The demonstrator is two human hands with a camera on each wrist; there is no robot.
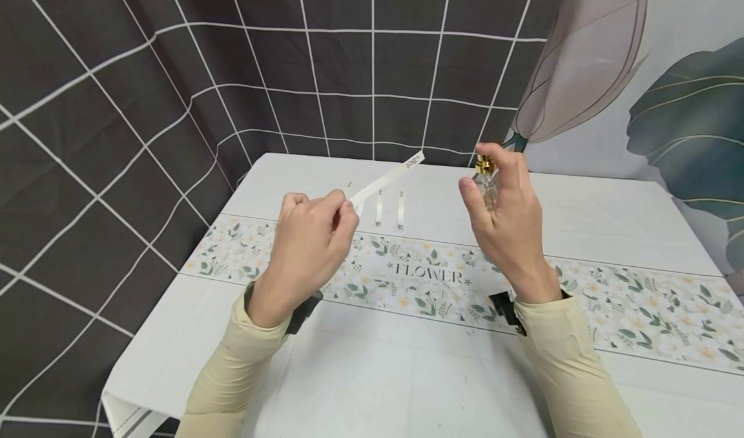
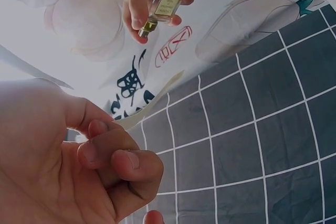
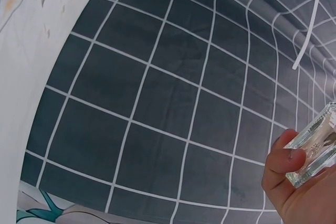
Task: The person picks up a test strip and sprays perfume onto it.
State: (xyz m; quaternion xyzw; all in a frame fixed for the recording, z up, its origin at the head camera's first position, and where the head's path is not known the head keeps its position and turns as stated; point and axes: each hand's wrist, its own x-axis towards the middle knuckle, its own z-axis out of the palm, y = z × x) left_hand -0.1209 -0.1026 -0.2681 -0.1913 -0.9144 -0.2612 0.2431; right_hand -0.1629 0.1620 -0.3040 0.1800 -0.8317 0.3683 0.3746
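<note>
My left hand point(image 1: 314, 238) pinches one end of a white paper test strip point(image 1: 388, 178), whose printed far end slants up to the right. In the left wrist view the strip point(image 2: 157, 95) curves slightly away from the fingers. My right hand point(image 1: 511, 221) grips a clear glass perfume bottle point(image 1: 487, 189) with a gold spray top, the index finger on the top. A label and amber liquid show on the bottle point(image 2: 167, 1) in the left wrist view. The bottle's glass base point(image 3: 315, 148) rests against curled fingers in the right wrist view. A gap separates the strip's tip from the bottle.
More white strips point(image 1: 401, 208) lie on the white tablecloth point(image 1: 401, 373) behind the left hand. A floral band lettered FLOWER point(image 1: 427, 272) crosses the table. A dark gridded curtain point(image 1: 337, 63) hangs behind, with a leaf-patterned cloth point(image 1: 692, 121) at right.
</note>
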